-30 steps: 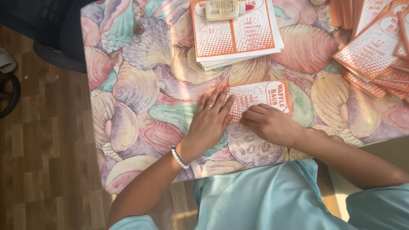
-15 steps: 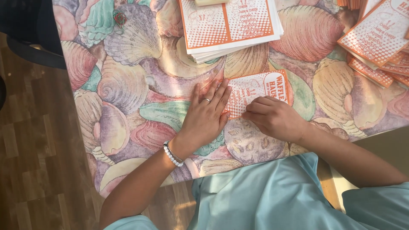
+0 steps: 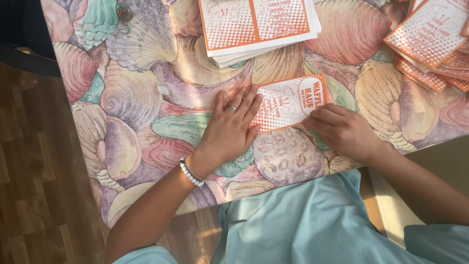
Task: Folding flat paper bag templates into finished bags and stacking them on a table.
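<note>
A single folded paper bag (image 3: 292, 102), flat and rectangular, printed in orange and white with a dotted pattern, is pinned to the bench (image 3: 141, 98) between the two hands. It lies just beyond the fingertips of the left hand (image 3: 232, 129) and to that hand's right, its left edge covered by the outstretched fingers. The left hand is laid flat and spread open, palm down, with one ring worn on a finger and one bracelet of white beads (image 3: 190, 172) worn at the wrist. The right hand (image 3: 342, 131) is held loosely curled, its fingertips pressed on the bag's lower right corner; nothing is enclosed by it.

Beyond the left hand, past the bag, one neat stack of unfolded sheets (image 3: 259, 27) of the same orange and white paper is seen, thin white edges showing at its side. Beyond the right hand and further to its right, a looser, fanned pile of folded bags (image 3: 430, 44) is spread; its number cannot be counted.

The bench is covered with a smooth cloth printed with large seashells in pink, green and mauve. A wooden plank floor (image 3: 29, 186) is seen to the left of the left arm.
</note>
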